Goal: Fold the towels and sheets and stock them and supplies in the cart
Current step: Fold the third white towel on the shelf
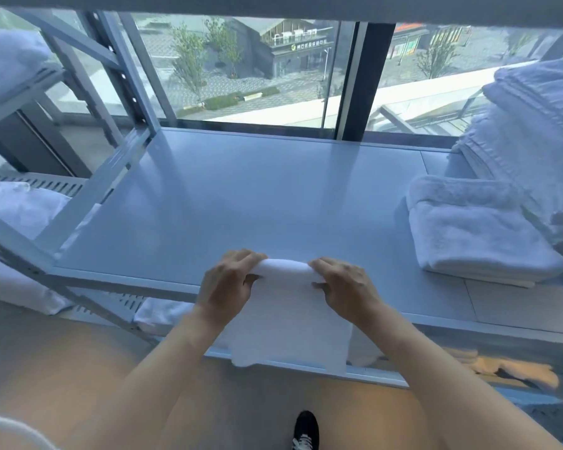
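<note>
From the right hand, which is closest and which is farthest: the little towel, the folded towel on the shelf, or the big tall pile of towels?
1. Little towel: held by the right hand, front middle.
2. Folded towel: flat on the shelf, to the right.
3. Tall pile of towels: far right, behind the folded towel.

The small white towel (286, 306) I grip in my left hand (226, 284) and right hand (348, 287) is soft terry cloth, matt, fine-napped. The shelf (257, 196) is painted metal, pale grey, smooth, with a semi-gloss sheen that reflects the window light. The folded towel (478, 235) at the shelf's right edge is thicker, plush, fluffy cloth. The stack behind it (530, 131) shows ribbed woven bands. The frame uprights (124, 79) are matt grey perforated metal. The floor (78, 352) looks like smooth wood.
</note>
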The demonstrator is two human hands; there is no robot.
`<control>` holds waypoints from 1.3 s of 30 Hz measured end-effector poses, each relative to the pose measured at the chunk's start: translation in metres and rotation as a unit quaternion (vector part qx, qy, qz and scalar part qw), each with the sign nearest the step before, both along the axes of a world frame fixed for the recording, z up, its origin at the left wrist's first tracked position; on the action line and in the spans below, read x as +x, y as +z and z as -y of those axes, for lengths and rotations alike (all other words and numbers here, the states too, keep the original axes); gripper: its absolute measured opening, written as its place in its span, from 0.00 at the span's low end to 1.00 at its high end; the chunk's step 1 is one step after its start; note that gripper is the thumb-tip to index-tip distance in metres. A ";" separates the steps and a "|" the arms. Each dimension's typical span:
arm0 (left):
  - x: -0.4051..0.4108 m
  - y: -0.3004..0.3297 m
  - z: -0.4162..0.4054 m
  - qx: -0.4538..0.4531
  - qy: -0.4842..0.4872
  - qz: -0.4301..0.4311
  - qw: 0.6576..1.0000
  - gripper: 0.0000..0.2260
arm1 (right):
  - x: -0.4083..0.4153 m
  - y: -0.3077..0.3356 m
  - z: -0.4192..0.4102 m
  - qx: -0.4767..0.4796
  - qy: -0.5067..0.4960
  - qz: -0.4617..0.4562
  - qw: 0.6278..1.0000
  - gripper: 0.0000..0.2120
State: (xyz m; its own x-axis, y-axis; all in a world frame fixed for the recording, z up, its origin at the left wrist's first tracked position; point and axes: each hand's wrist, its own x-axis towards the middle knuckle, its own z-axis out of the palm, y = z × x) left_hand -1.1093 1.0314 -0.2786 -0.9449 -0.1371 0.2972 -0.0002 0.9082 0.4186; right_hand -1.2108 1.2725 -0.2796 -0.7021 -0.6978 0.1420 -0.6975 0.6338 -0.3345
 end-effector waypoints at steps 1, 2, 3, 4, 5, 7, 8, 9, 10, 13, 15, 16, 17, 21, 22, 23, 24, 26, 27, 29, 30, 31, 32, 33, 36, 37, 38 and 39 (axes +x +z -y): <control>-0.009 0.003 0.000 -0.001 0.003 -0.002 1.000 0.17 | -0.012 0.002 0.001 -0.003 0.002 -0.005 1.000 0.15; -0.017 0.006 -0.001 -0.001 0.008 -0.006 1.000 0.17 | -0.024 0.004 0.002 -0.004 0.002 -0.013 1.000 0.15; -0.026 0.009 -0.001 0.000 0.015 -0.011 1.000 0.17 | -0.035 0.007 0.003 -0.005 0.001 -0.026 1.000 0.16; -0.035 0.011 0.000 0.002 0.025 -0.020 0.999 0.16 | -0.047 0.010 0.005 -0.009 -0.001 -0.043 0.999 0.16; -0.044 0.013 0.000 0.006 0.036 -0.032 0.999 0.16 | -0.057 0.012 0.007 -0.018 -0.008 -0.060 0.998 0.17; -0.061 0.016 0.003 0.011 0.061 -0.057 0.996 0.18 | -0.076 0.017 0.008 -0.045 -0.038 -0.093 0.994 0.20; -0.067 0.016 0.005 0.007 0.071 -0.069 0.995 0.19 | -0.084 0.019 0.007 -0.058 -0.058 -0.109 0.991 0.21; -0.073 0.016 0.007 -0.002 0.076 -0.080 0.994 0.21 | -0.091 0.020 0.005 -0.069 -0.075 -0.122 0.987 0.22; -0.077 0.015 0.010 -0.011 0.076 -0.090 0.993 0.22 | -0.096 0.020 0.002 -0.078 -0.086 -0.128 0.985 0.22; -0.088 0.004 0.017 -0.010 0.038 -0.080 0.996 0.17 | -0.093 0.012 -0.005 -0.084 -0.084 -0.106 0.987 0.18; -0.090 -0.009 0.018 0.004 -0.022 -0.047 0.999 0.13 | -0.075 0.002 -0.006 -0.080 -0.067 -0.073 0.992 0.14; -0.089 -0.016 0.019 0.011 -0.054 -0.030 0.998 0.11 | -0.065 -0.003 -0.005 -0.076 -0.057 -0.057 0.994 0.12; -0.088 -0.023 0.021 0.016 -0.079 -0.016 0.997 0.10 | -0.054 -0.007 -0.003 -0.070 -0.047 -0.042 0.996 0.10; -0.081 -0.041 0.038 0.053 -0.113 0.031 0.992 0.13 | -0.013 -0.017 0.013 -0.049 -0.026 -0.012 0.998 0.06; -0.080 -0.041 0.042 0.060 -0.116 0.042 0.991 0.15 | -0.004 -0.018 0.020 -0.048 -0.036 -0.004 0.998 0.07; -0.080 -0.041 0.047 0.061 -0.119 0.052 0.990 0.16 | 0.005 -0.020 0.028 -0.045 -0.049 0.008 0.998 0.10; -0.079 -0.040 0.051 0.060 -0.121 0.060 0.989 0.18 | 0.012 -0.021 0.038 -0.034 -0.063 0.020 0.997 0.14; -0.076 -0.036 0.059 0.053 -0.116 0.077 0.989 0.20 | 0.020 -0.026 0.056 0.012 -0.081 0.038 0.996 0.20; -0.074 -0.034 0.064 0.049 -0.110 0.083 0.989 0.21 | 0.019 -0.029 0.062 0.039 -0.084 0.043 0.995 0.22; -0.068 -0.030 0.073 0.040 -0.098 0.095 0.990 0.23 | 0.008 -0.032 0.065 0.067 -0.093 0.051 0.992 0.29; -0.064 -0.029 0.077 0.036 -0.096 0.103 0.989 0.24 | 0.000 -0.032 0.064 0.071 -0.105 0.049 0.991 0.32; -0.060 -0.027 0.079 0.031 -0.098 0.113 0.988 0.25 | -0.009 -0.031 0.062 0.076 -0.119 0.043 0.989 0.33; -0.056 -0.025 0.080 0.025 -0.102 0.123 0.987 0.25 | -0.019 -0.029 0.059 0.082 -0.133 0.036 0.987 0.32; -0.051 -0.024 0.080 0.018 -0.106 0.130 0.986 0.25 | -0.029 -0.028 0.057 0.088 -0.144 0.028 0.985 0.31; -0.030 -0.025 0.073 -0.032 -0.133 0.119 0.983 0.24 | -0.044 -0.021 0.052 0.097 -0.170 -0.001 0.981 0.25; -0.022 -0.026 0.070 -0.055 -0.147 0.114 0.981 0.25 | -0.043 -0.018 0.051 0.090 -0.175 -0.017 0.980 0.22; -0.015 -0.028 0.066 -0.072 -0.160 0.110 0.978 0.26 | -0.037 -0.016 0.050 0.074 -0.176 -0.034 0.981 0.19; -0.010 -0.030 0.063 -0.081 -0.169 0.104 0.977 0.26 | -0.028 -0.015 0.051 0.051 -0.172 -0.045 0.983 0.16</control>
State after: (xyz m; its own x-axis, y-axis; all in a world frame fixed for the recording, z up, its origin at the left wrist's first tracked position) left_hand -1.1188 0.9687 -0.3086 -0.9703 0.2263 0.0854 0.2415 0.9256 0.2914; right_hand -1.2390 1.2217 -0.2944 -0.8869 -0.4350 0.1558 -0.4598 0.8641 -0.2047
